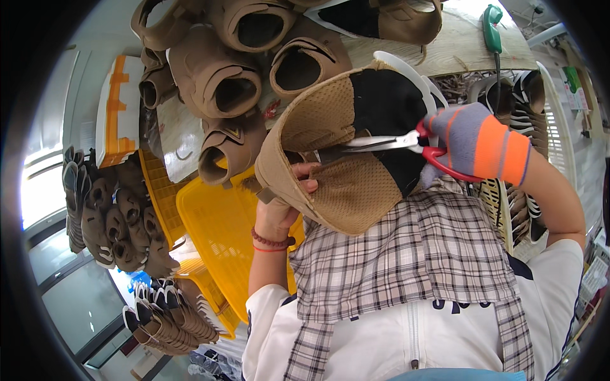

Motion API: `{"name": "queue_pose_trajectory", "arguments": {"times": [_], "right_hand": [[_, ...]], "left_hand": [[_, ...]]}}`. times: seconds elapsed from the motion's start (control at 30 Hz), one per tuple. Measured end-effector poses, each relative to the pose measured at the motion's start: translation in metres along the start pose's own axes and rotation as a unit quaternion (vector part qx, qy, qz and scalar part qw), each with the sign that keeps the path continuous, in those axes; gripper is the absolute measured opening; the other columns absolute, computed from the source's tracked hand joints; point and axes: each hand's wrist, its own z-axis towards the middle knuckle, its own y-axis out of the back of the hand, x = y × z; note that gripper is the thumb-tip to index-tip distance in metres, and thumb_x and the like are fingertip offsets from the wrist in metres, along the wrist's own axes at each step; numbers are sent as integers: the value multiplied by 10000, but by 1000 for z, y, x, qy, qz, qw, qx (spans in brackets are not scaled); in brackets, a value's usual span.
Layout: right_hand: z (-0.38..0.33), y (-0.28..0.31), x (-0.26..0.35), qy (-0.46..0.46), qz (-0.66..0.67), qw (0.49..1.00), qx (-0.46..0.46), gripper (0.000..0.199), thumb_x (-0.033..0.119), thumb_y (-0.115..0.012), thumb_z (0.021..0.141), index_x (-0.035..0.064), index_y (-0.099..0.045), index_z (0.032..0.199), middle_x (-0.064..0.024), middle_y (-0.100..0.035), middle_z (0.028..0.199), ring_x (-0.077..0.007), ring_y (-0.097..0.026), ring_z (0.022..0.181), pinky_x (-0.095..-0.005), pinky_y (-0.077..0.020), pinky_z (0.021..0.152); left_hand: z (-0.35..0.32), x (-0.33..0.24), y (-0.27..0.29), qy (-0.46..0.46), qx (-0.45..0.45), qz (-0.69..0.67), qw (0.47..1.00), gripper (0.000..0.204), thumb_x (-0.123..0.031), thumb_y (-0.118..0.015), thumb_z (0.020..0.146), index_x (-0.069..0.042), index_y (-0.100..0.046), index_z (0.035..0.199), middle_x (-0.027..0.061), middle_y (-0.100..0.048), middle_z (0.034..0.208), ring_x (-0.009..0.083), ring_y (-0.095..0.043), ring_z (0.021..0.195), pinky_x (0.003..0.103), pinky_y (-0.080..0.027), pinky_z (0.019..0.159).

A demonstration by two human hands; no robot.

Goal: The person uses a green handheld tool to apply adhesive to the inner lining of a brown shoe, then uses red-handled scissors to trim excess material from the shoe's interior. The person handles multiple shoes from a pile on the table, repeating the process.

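Observation:
A tan shoe upper (368, 190) with mesh lining and a black inner panel is spread in front of my chest. My left hand (289, 197), bare and with a beaded bracelet (272, 241), grips its edge from the left, the fingers curling over onto the lining. In an orange and grey glove, my right hand (473, 143) is closed round the red handles of a pair of scissors (400, 143). The blades point left across the inside of the upper, and their tips lie near my left fingers. Whether the tips touch the lining, I cannot tell.
Several brown shoe uppers (235, 89) crowd the table (381, 52) ahead. A green-handled tool (492, 28) lies at its far right. Yellow plastic crates (210, 209) stand on the left, near stacked uppers (168, 317). On the right, a pale crate (559, 120) stands beside more uppers.

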Motion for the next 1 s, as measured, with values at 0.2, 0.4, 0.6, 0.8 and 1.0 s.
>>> {"name": "queue_pose_trajectory", "arguments": {"times": [0.2,0.4,0.6,0.8,1.0], "right_hand": [[0,0,14,85,-14,991,-104,611,577,-738,640,37,-658,914,-118,-645,788,-279,-642,787,-341,-512,686],[21,5,35,61,-35,997,-7,641,637,-687,665,46,-664,913,-100,-659,731,-273,-663,711,-349,-525,627],[31,10,41,38,-11,996,78,585,555,-710,686,31,-650,939,-109,-657,744,-274,-665,699,-344,-527,617],[29,26,46,59,-13,994,89,618,566,-728,671,26,-639,955,-110,-659,749,-276,-666,683,-338,-524,605],[37,18,47,54,-12,992,117,507,491,-700,730,43,-645,962,-108,-658,715,-268,-669,680,-338,-524,608]], "left_hand": [[-1,-3,-4,11,11,-12,1000,337,70,-716,717,40,-648,1045,112,-658,1018,188,-625,907,288,-526,820],[-1,1,1,9,3,-35,999,335,96,-699,715,52,-646,1043,125,-656,1020,195,-625,910,298,-528,831],[2,2,2,16,13,-44,999,343,111,-683,720,54,-642,1055,132,-655,1029,201,-627,923,303,-531,841],[2,1,2,9,24,-46,999,358,105,-673,730,68,-627,1083,139,-653,1041,206,-624,950,303,-520,857],[1,0,0,12,21,-34,999,356,87,-669,742,67,-620,1094,135,-652,1048,202,-619,949,301,-509,864]]}}
